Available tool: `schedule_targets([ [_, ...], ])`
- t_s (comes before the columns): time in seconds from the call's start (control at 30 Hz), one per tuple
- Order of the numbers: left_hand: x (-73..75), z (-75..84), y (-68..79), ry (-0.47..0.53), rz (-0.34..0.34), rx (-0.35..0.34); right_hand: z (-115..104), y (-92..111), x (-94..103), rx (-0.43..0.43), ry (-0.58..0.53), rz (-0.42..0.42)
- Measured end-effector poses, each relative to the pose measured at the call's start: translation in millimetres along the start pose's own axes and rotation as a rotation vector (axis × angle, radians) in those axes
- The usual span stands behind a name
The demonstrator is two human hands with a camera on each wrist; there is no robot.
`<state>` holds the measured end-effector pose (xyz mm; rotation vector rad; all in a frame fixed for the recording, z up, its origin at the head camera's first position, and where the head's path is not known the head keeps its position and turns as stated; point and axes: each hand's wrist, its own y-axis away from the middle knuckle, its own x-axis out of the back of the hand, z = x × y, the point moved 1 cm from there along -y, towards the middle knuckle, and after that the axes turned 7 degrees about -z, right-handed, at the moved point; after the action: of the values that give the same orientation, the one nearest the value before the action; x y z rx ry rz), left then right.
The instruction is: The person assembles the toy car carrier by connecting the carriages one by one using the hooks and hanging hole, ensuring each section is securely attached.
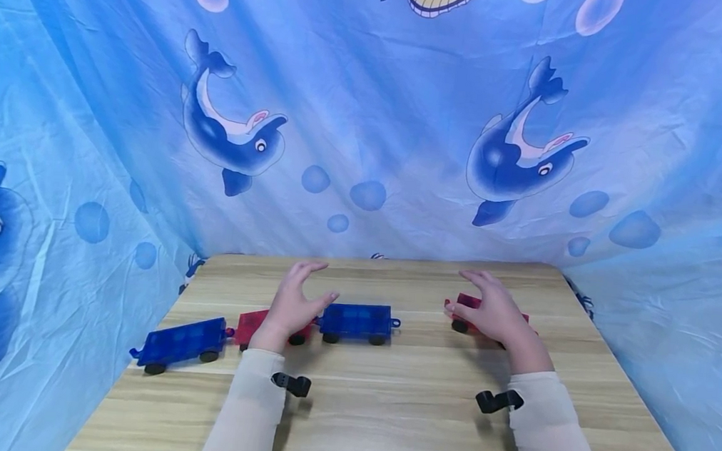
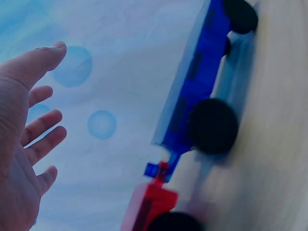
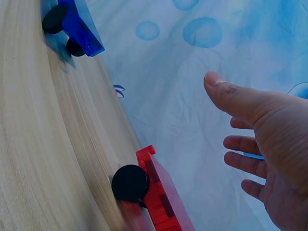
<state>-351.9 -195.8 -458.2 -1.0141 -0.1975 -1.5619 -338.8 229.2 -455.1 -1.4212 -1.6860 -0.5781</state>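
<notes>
My left hand [image 1: 289,309] is raised over a red toy wagon [image 1: 250,325], fingers spread and slightly bent, holding nothing. That wagon stands between a blue wagon [image 1: 183,342] on the left and another blue wagon [image 1: 357,321] on the right. The left wrist view shows the red wagon [image 2: 149,202] and a blue wagon [image 2: 192,91] meeting at their hooks. On the right, my right hand [image 1: 496,315] hovers above a separate red wagon [image 1: 469,301], which it partly hides. Its fingers are parted and apart from the wagon [image 3: 163,202] in the right wrist view.
All the wagons stand on a wood-grain table [image 1: 396,415]. A gap separates the right-hand blue wagon from the lone red one. Behind and beside the table hangs a blue curtain [image 1: 371,112] with dolphins and bubbles. Small black cameras [image 1: 291,384] are strapped to both wrists.
</notes>
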Motion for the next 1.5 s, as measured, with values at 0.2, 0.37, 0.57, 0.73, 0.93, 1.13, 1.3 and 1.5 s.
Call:
schedule_targets([
  [0.2,-7.9,2.1,0.2,0.000,-0.023,0.012,0.0,-0.9,2.6,-0.006,-0.009,0.001],
  [0.37,-12.2,1.8,0.4,0.008,-0.041,0.013,1.8,-1.6,6.4,-0.011,0.001,-0.006],
  [0.57,-22.4,2.7,-0.4,-0.021,-0.087,0.014,8.1,-0.9,6.7,-0.021,0.004,0.000],
  [0.73,-31.3,5.2,-1.6,-0.060,-0.131,0.003,14.8,0.0,6.8,-0.029,-0.005,0.001],
  [0.93,-40.6,8.0,-2.4,-0.079,-0.160,-0.020,20.8,0.2,7.6,-0.046,-0.012,-0.023],
  [1.13,-51.3,11.9,-1.3,-0.102,-0.188,-0.038,27.6,-0.5,3.9,-0.077,-0.019,-0.038],
  [1.3,-59.5,13.4,0.2,-0.139,-0.224,-0.035,33.7,0.3,2.4,-0.086,-0.004,-0.053],
  [1.5,-66.6,16.1,0.6,-0.167,-0.270,-0.019,41.8,1.4,-0.8,-0.100,0.013,-0.078],
])
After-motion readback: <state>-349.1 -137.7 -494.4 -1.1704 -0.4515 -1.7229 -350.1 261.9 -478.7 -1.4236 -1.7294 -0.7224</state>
